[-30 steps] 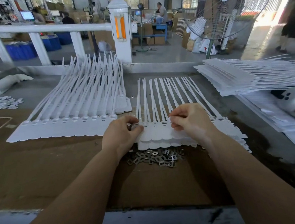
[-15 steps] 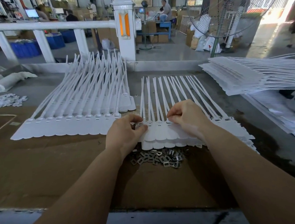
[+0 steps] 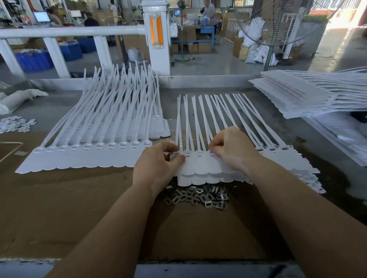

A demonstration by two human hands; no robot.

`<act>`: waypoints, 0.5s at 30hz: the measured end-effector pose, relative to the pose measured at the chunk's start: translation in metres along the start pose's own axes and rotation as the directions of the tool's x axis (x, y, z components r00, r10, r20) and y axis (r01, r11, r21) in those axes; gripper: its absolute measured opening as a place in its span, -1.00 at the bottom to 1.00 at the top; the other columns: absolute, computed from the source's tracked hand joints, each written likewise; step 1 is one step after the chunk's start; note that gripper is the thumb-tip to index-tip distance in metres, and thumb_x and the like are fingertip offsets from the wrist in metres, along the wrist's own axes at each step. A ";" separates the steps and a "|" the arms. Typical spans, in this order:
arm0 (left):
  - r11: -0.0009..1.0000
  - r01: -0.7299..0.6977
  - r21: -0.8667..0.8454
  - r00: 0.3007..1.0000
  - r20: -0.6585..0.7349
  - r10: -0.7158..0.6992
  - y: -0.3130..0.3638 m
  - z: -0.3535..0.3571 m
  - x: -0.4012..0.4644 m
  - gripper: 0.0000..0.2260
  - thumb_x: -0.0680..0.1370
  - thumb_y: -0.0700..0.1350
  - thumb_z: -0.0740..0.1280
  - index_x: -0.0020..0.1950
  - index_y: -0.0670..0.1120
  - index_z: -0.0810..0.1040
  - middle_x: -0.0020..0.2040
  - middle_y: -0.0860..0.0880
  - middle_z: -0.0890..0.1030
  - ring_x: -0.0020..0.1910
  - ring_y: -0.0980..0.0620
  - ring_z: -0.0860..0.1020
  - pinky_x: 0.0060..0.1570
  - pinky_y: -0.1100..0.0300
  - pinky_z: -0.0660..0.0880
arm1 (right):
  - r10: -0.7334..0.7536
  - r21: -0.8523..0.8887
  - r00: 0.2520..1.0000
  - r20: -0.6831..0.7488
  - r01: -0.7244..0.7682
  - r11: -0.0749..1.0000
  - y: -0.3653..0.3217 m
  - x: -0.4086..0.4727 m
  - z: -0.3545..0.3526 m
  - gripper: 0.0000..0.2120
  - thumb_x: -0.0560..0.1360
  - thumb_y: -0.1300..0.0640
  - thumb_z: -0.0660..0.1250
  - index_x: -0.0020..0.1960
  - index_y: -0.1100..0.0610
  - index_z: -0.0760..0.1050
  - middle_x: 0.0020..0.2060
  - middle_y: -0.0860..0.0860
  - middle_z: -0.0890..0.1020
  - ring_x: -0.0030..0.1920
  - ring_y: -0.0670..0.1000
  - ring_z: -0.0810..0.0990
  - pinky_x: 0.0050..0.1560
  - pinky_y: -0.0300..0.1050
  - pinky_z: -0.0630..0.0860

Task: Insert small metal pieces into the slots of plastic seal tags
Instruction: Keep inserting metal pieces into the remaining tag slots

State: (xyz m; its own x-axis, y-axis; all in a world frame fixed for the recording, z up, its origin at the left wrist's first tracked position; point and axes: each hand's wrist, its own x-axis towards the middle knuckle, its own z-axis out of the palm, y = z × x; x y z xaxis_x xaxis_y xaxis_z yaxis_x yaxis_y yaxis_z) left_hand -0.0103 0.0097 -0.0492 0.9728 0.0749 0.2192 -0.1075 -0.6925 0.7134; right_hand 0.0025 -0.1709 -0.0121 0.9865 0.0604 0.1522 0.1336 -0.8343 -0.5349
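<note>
Far left on the surface (image 3: 78,214): heap of small white bits (image 3: 4,125), a white bag (image 3: 12,100) behind it, a cord (image 3: 0,163) curving across brown cardboard. Next, left tags (image 3: 86,156): a row of white seal tags, heads toward the person, tails fanned up toward a white railing (image 3: 58,34).

Left hand (image 3: 156,165) sits at the left end of the centre tags (image 3: 205,170), thumb and fingers (image 3: 177,159) curled, pinching at the head of the leftmost tag near its slot. Cannot tell whether a metal piece is between the fingers; too small.

Centre tags: a stack of joined strips directly ahead, heads toward the person with scalloped edges overlapping, tails pointing away. Slots visible on heads between the two hands.

Metal pieces (image 3: 196,197): loose pile of small rectangular clips on the cardboard, just in front of the centre tags, between the two forearms, touching neither hand.

Right hand (image 3: 234,150) rests on the centre tags right of the left hand, fingers curled down, tips pressed together at a tag head; what they pinch is hidden.

Far right: a tall stack (image 3: 320,93) of tag strips, well apart from the hands. A fan (image 3: 278,11) stands behind it.
</note>
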 end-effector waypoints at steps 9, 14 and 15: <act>1.000 0.008 -0.008 1.000 -0.006 -0.008 0.001 0.000 -0.001 -0.78 0.46 0.07 0.39 0.08 0.09 0.56 -0.26 0.25 0.46 -0.25 0.30 0.43 -0.21 0.25 0.34 | -0.173 -0.256 0.985 0.026 0.173 0.951 0.007 -0.014 0.002 -0.66 0.47 0.45 0.19 0.10 0.20 0.61 0.06 0.13 0.60 0.09 0.14 0.55 0.14 -0.01 0.47; 1.000 0.004 -0.003 1.000 -0.006 -0.004 0.001 0.000 -0.002 -0.78 0.46 0.07 0.39 0.08 0.08 0.56 -0.26 0.25 0.45 -0.22 0.24 0.44 -0.17 0.23 0.35 | -0.214 -0.263 0.977 0.004 0.207 0.942 0.008 -0.017 0.001 -0.66 0.51 0.38 0.20 0.15 0.12 0.59 0.08 0.04 0.60 0.08 0.07 0.54 0.14 -0.15 0.42; 1.000 0.006 -0.003 1.000 -0.005 -0.006 0.001 0.000 -0.002 -0.78 0.46 0.07 0.39 0.08 0.09 0.56 -0.26 0.25 0.45 -0.22 0.24 0.44 -0.17 0.23 0.35 | -0.217 -0.261 0.976 0.001 0.209 0.942 0.008 -0.018 0.001 -0.68 0.51 0.37 0.20 0.15 0.12 0.59 0.06 0.03 0.60 0.07 0.07 0.54 0.11 -0.17 0.41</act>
State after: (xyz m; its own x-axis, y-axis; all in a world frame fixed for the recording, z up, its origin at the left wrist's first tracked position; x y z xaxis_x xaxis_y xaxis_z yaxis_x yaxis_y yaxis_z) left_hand -0.0121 0.0093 -0.0489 0.9723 0.0826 0.2185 -0.1025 -0.6895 0.7170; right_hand -0.0140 -0.1784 -0.0203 0.9342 0.2403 0.2636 0.3078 -0.9164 -0.2558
